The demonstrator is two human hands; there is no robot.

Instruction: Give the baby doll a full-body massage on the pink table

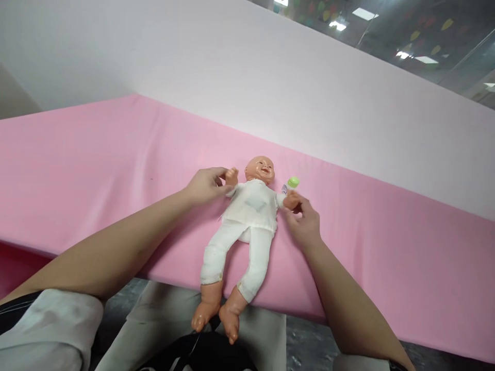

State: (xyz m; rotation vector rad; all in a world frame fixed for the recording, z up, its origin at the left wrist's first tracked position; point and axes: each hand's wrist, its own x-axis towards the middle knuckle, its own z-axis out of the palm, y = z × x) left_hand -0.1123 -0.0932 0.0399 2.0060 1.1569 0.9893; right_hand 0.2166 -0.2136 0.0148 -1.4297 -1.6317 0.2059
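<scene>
Baby doll point(251, 206) lies on its back on the pink worktop point(96, 170), head toward the far edge, legs pointing at the near edge. Its bare feet hang past the near edge, over the person's lap. Doll wears a white top and white trousers; head and hands are bare plastic.

Left hand point(204, 185) sits at the doll's arm on that side — fingers curled round the small raised fist and the sleeve end, grip closed lightly on it, thumb on top. Forearm lies across the worktop from the near left.

Right hand point(305, 221) is at the doll's other arm, fingertips pinching the doll's hand and cuff, grip narrow, closed on it. Palm faces down, wrist angled back toward the near edge.

Small green object point(293, 182) lies on the worktop just beyond the right hand, beside the doll's head, close to the fingers — cannot tell if touching. A little white-and-purple bit sits next to it, too small to read.

Pale wall panel point(270, 77) rises behind the far edge. White sleeve point(46, 324) shows low left.
</scene>
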